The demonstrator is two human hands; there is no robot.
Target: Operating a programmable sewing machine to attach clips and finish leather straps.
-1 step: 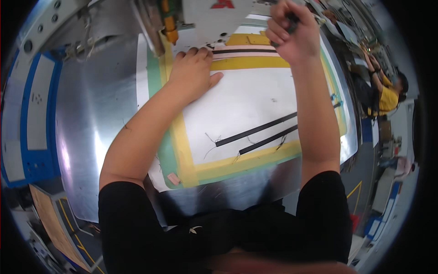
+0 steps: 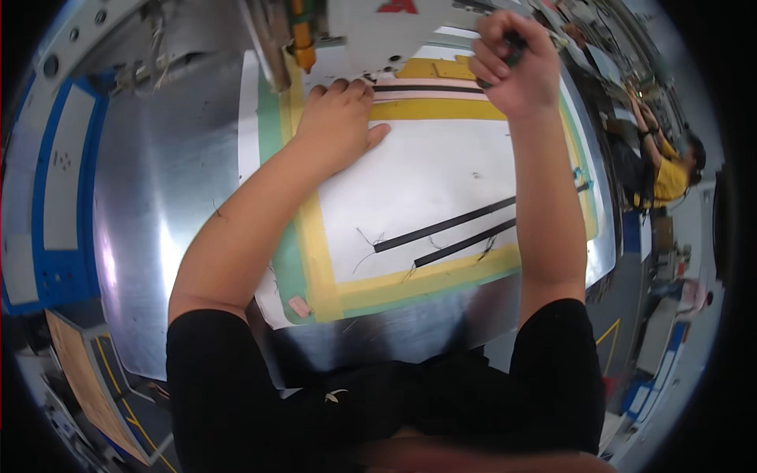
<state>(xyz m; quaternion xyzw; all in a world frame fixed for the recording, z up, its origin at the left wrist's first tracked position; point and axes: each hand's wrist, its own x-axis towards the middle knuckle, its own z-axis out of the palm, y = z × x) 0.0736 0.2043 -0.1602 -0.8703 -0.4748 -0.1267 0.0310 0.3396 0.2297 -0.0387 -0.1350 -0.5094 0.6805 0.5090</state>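
My left hand point(image 2: 339, 118) lies with fingers extended on the left end of a pink strip point(image 2: 438, 84) with a black band point(image 2: 426, 88) along it, just below an orange machine part point(image 2: 303, 51). My right hand point(image 2: 520, 75) is raised at the upper right, closed around a small dark object point(image 2: 512, 47), too hidden to name exactly. Below the pink strip runs a mustard strip point(image 2: 434, 110). A white taped sheet point(image 2: 410, 173) lies beneath, with two loose black strips point(image 2: 441, 225) and stray threads on its lower part.
A metal table point(image 2: 150, 197) surrounds the sheet, with machine housing point(image 2: 378, 24) overhead and a blue-framed panel point(image 2: 63, 189) at the left. A co-worker in a yellow shirt point(image 2: 669, 177) works at the right, and another person point(image 2: 694, 293) is farther back.
My right hand is slightly lower and further right, still closed on the dark object. My left hand stays on the strip; the rest of the view has shifted very slightly.
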